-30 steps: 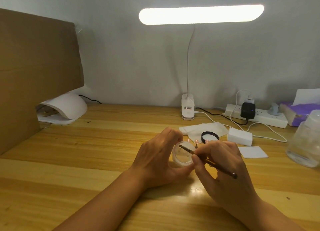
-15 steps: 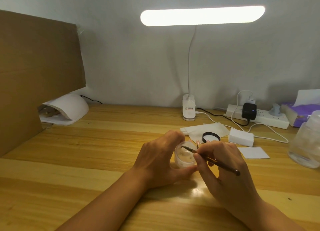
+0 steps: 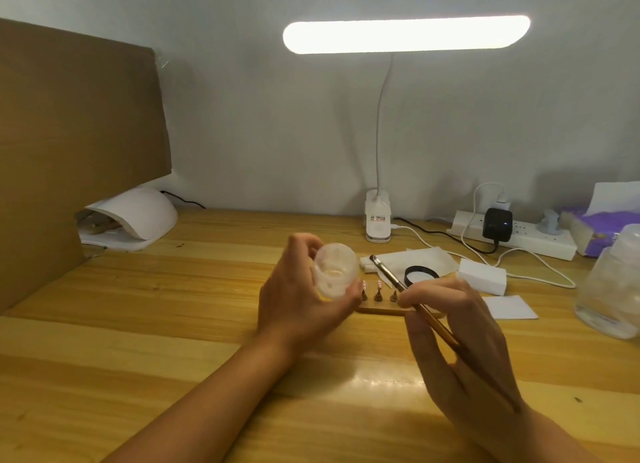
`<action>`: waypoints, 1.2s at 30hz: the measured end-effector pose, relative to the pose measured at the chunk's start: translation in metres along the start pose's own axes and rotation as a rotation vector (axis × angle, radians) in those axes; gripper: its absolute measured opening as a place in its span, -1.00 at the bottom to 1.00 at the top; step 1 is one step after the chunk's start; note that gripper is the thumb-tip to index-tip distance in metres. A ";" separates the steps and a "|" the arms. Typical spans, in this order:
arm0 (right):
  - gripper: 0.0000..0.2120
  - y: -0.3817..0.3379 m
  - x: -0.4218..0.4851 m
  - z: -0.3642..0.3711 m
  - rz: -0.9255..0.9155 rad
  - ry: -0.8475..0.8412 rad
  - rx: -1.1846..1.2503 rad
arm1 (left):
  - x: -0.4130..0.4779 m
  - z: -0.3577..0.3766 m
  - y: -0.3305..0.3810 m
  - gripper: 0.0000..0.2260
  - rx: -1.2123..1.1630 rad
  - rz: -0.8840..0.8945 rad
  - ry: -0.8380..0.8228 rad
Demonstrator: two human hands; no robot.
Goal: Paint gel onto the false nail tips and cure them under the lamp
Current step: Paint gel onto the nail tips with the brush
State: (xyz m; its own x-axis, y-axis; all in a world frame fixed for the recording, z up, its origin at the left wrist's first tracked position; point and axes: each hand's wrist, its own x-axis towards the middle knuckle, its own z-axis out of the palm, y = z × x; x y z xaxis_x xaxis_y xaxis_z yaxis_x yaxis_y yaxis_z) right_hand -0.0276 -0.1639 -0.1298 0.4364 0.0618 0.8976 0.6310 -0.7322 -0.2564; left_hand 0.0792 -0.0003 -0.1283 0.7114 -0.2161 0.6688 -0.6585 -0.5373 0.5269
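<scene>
Left fingers [image 3: 302, 246] curled round a small frosted jar [image 3: 335, 272], thumb beneath; left hand [image 3: 301, 303] holding it off the table [image 3: 173, 324], mouth tipped toward the camera. Right fingertips [image 3: 415, 298] pinching one brush [image 3: 391, 279] along its shaft, right hand [image 3: 460, 344] low over the table, bristles just right of the jar and clear of it. Half a second ago, bristles inside the jar; now out, jar raised higher. With that lift, a wooden strip [image 3: 384, 310] uncovered behind the hands: three small stands [image 3: 378, 297], pink false nail tips [image 3: 379, 284] showing on two, the rest hidden by brush and right hand. Beyond: one black ring lid [image 3: 421, 274], one white block [image 3: 482, 281], one white paper square [image 3: 509, 306], folded wipes [image 3: 408, 258]. Far left, one white curing lamp [image 3: 138, 216]; at back, one lit desk lamp [image 3: 405, 34], one power strip [image 3: 519, 235]; far right, one clear bottle [image 3: 613, 289].
</scene>
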 end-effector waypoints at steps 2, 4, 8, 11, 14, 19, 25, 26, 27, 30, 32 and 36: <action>-0.88 0.001 0.002 -0.002 0.079 0.024 0.004 | 0.005 0.001 -0.005 -0.42 -0.031 -0.152 0.039; -0.88 0.004 0.003 -0.005 0.177 0.047 0.037 | 0.009 0.002 -0.012 -0.43 -0.044 -0.292 0.040; -0.82 0.018 0.003 -0.008 0.403 0.065 0.015 | 0.013 0.007 -0.027 -0.47 -0.059 -0.485 -0.086; -0.74 0.033 -0.001 -0.008 0.581 -0.010 -0.087 | 0.014 0.012 -0.033 -0.52 0.088 -0.458 -0.184; -0.54 0.038 -0.003 -0.007 0.687 -0.134 -0.129 | 0.015 0.014 -0.035 -0.55 0.168 -0.446 -0.230; -0.45 0.041 -0.004 -0.006 0.744 -0.216 -0.174 | 0.014 0.014 -0.035 -0.45 0.181 -0.456 -0.225; -0.45 0.041 -0.004 -0.006 0.745 -0.249 -0.187 | 0.013 0.008 -0.027 -0.33 0.077 -0.487 -0.192; -0.45 0.041 -0.003 -0.006 0.738 -0.254 -0.197 | 0.013 0.007 -0.026 -0.31 0.053 -0.494 -0.155; -0.45 0.041 -0.003 -0.006 0.731 -0.258 -0.209 | 0.013 0.006 -0.024 -0.33 0.034 -0.478 -0.078; -0.45 0.041 -0.004 -0.006 0.720 -0.252 -0.216 | 0.011 -0.001 -0.013 -0.64 0.071 -0.174 0.171; -0.46 0.041 -0.004 -0.006 0.717 -0.243 -0.217 | 0.005 0.000 -0.002 -0.75 0.082 -0.032 0.097; -0.46 0.043 -0.004 -0.006 0.729 -0.239 -0.223 | -0.004 0.014 0.009 -0.82 0.097 -0.071 -0.250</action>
State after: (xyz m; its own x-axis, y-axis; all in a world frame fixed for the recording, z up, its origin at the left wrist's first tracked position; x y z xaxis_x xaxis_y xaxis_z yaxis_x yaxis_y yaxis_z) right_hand -0.0058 -0.1998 -0.1426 0.8315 -0.3597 0.4234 0.0012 -0.7609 -0.6489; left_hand 0.0736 -0.0157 -0.1335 0.8012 -0.3634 0.4754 -0.5870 -0.6315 0.5066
